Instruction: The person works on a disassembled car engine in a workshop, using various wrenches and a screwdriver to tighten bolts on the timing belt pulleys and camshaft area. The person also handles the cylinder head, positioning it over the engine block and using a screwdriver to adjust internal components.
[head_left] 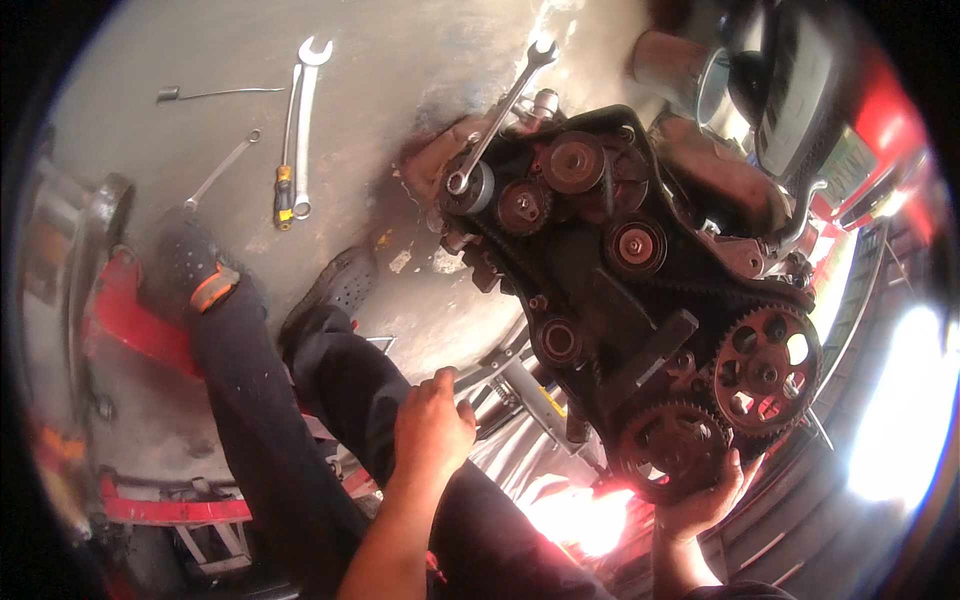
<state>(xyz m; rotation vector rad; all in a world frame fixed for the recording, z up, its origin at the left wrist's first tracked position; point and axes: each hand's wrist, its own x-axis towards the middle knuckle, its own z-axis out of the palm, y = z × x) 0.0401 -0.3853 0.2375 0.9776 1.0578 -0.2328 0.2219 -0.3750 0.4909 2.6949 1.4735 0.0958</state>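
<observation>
An engine block with its dark timing side (590, 290) facing me fills the right half of the view. My right hand (705, 500) grips the lower rim of a toothed sprocket (672, 445) there, thumb and fingers on its edge. A larger holed sprocket (767, 370) sits just above it, with a toothed belt around it. Over my bent knee, my left hand (435, 425) is closed with curled fingers; whether anything is inside is hidden. Several pulleys (637, 247) are mounted higher up. One combination wrench (503, 115) lies across the engine's top left pulley.
On the concrete floor at upper left lie another combination wrench (307, 130), a yellow-handled screwdriver (284, 195), a smaller wrench (222, 170) and a thin rod (225, 93). A red metal frame (140, 320) stands left of my legs. A metal can (680, 75) is behind the engine.
</observation>
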